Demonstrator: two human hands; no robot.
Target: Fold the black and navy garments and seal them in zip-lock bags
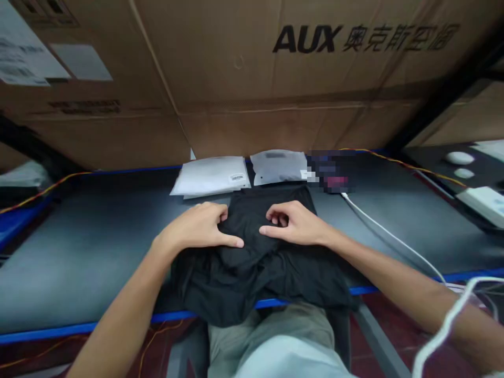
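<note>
A black garment (255, 273) lies crumpled on the grey table (79, 252), its lower part hanging over the blue front edge. My left hand (200, 226) rests on its upper left part, fingers curled and pinching the cloth. My right hand (293, 223) presses on the upper right part, fingers bent and gripping a fold. The two hands sit close together near the garment's top.
Two white plastic-wrapped packages (212, 176) (279, 167) lie just behind the garment. A white cable (394, 239) runs across the table's right side. Large cardboard boxes (252, 79) stand behind. A white device (482, 202) sits at far right. An orange wire (39, 191) runs at the left.
</note>
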